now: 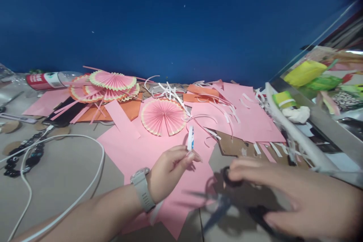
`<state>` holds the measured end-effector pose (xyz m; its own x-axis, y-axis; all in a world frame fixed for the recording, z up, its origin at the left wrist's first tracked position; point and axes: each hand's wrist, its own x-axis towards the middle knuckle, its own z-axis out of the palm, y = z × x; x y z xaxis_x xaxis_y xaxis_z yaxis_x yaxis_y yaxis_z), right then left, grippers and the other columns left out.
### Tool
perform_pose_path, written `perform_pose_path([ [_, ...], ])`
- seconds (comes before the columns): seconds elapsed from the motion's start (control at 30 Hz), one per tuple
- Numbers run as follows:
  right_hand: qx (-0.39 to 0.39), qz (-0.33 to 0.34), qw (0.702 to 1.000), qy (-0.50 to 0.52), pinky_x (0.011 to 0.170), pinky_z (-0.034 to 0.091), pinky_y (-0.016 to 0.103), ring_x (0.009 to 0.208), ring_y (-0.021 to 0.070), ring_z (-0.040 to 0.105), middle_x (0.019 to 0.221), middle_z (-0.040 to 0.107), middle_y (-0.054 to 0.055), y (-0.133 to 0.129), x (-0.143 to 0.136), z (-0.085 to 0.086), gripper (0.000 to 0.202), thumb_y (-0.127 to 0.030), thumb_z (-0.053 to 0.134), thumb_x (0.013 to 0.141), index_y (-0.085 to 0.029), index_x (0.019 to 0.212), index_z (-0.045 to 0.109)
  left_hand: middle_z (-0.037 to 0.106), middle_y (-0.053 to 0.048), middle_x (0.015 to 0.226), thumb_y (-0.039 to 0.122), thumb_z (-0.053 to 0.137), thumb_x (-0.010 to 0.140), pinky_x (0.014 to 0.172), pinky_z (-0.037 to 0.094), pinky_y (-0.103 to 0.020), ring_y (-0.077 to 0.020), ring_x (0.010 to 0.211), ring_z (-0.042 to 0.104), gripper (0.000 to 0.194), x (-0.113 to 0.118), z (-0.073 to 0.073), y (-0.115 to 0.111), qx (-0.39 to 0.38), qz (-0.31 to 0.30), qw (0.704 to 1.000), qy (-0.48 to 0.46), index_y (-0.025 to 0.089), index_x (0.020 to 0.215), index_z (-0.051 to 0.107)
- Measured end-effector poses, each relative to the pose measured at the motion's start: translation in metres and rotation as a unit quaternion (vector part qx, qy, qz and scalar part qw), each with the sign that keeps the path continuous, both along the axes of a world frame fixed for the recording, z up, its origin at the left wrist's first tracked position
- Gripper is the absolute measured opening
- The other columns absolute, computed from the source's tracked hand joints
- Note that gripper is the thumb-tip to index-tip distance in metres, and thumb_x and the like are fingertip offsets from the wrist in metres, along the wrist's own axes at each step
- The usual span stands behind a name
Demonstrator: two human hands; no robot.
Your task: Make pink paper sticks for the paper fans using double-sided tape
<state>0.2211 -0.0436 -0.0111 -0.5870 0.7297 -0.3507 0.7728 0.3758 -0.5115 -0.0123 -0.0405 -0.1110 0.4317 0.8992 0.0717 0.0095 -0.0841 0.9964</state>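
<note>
A small white and blue strip (190, 138) stands upright between the pinched fingertips of my left hand (174, 168), which wears a grey watch (142, 190) at the wrist. On the right, my right hand (272, 193) has its fingers in the black handles of scissors (219, 206); the blades are spread apart and blurred, over the lower right of the pink paper (136, 155). Just beyond my left hand lies a pink pleated paper fan (163, 117) with a yellow edge.
More pleated fans (113, 80) and a bottle (45, 80) are at the back left. A white cable (99, 166) loops at the left. Paper strips, orange paper (201, 93) and pink sheets (246, 117) lie behind. A white bar (300, 132) slants at the right.
</note>
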Motion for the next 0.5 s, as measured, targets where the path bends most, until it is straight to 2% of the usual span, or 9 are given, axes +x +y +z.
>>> perform_pose_path([
  [0.1, 0.079, -0.130, 0.988, 0.012, 0.073, 0.049, 0.033, 0.085, 0.0230, 0.063, 0.099, 0.066, 0.006, 0.021, 0.014, -0.007, 0.029, -0.035, 0.049, 0.078, -0.024, 0.102, 0.060, 0.064, -0.010, 0.099, 0.033, 0.038, 0.094, 0.074, 0.053, -0.029, -0.0159, 0.079, 0.062, 0.035, 0.001, 0.001, 0.000, -0.006, -0.005, 1.000, -0.015, 0.014, 0.093, 0.067],
  [0.17, 0.134, -0.198, 0.969, -0.056, 0.065, 0.047, 0.032, 0.077, 0.0226, 0.063, 0.094, 0.067, 0.006, 0.040, 0.023, -0.016, 0.029, -0.039, 0.042, 0.083, -0.023, 0.101, 0.058, 0.064, -0.010, 0.100, 0.033, 0.038, 0.094, 0.074, 0.054, -0.029, -0.0162, 0.081, 0.063, 0.035, 0.002, 0.003, -0.001, -0.006, -0.009, 1.000, -0.020, 0.013, 0.093, 0.068],
  [0.23, 0.195, -0.234, 0.937, -0.171, 0.056, 0.040, 0.031, 0.068, 0.0240, 0.062, 0.077, 0.067, 0.008, 0.057, 0.030, -0.026, 0.030, -0.044, 0.040, 0.085, -0.020, 0.093, 0.056, 0.064, -0.011, 0.100, 0.032, 0.038, 0.094, 0.074, 0.054, -0.029, -0.0164, 0.082, 0.063, 0.036, 0.002, 0.005, -0.002, -0.002, -0.013, 1.000, -0.020, 0.013, 0.092, 0.068],
  [0.27, 0.227, -0.223, 0.924, -0.213, 0.054, 0.038, 0.031, 0.066, 0.0247, 0.061, 0.074, 0.065, 0.010, 0.064, 0.032, -0.031, 0.029, -0.042, 0.038, 0.086, -0.019, 0.090, 0.055, 0.064, -0.011, 0.099, 0.032, 0.038, 0.094, 0.075, 0.054, -0.029, -0.0165, 0.083, 0.063, 0.036, 0.002, 0.006, -0.003, 0.001, -0.015, 1.000, -0.018, 0.013, 0.091, 0.068],
  [0.33, 0.252, -0.212, 0.915, -0.234, 0.053, 0.034, 0.031, 0.065, 0.0262, 0.061, 0.073, 0.064, 0.012, 0.076, 0.035, -0.040, 0.028, -0.038, 0.035, 0.088, -0.017, 0.089, 0.054, 0.063, -0.010, 0.096, 0.031, 0.038, 0.094, 0.077, 0.054, -0.029, -0.0164, 0.083, 0.063, 0.036, 0.001, 0.009, -0.004, 0.005, -0.022, 1.000, -0.011, 0.012, 0.090, 0.068],
  [0.5, 0.234, -0.164, 0.938, -0.197, 0.053, 0.035, 0.028, 0.063, 0.0216, 0.060, 0.071, 0.065, 0.008, 0.102, 0.041, -0.049, 0.020, -0.033, 0.046, 0.082, -0.018, 0.078, 0.059, 0.061, -0.010, 0.090, 0.032, 0.036, 0.094, 0.073, 0.054, -0.027, -0.0159, 0.079, 0.063, 0.038, -0.002, 0.010, -0.007, 0.000, -0.039, 0.999, 0.001, 0.012, 0.088, 0.067],
])
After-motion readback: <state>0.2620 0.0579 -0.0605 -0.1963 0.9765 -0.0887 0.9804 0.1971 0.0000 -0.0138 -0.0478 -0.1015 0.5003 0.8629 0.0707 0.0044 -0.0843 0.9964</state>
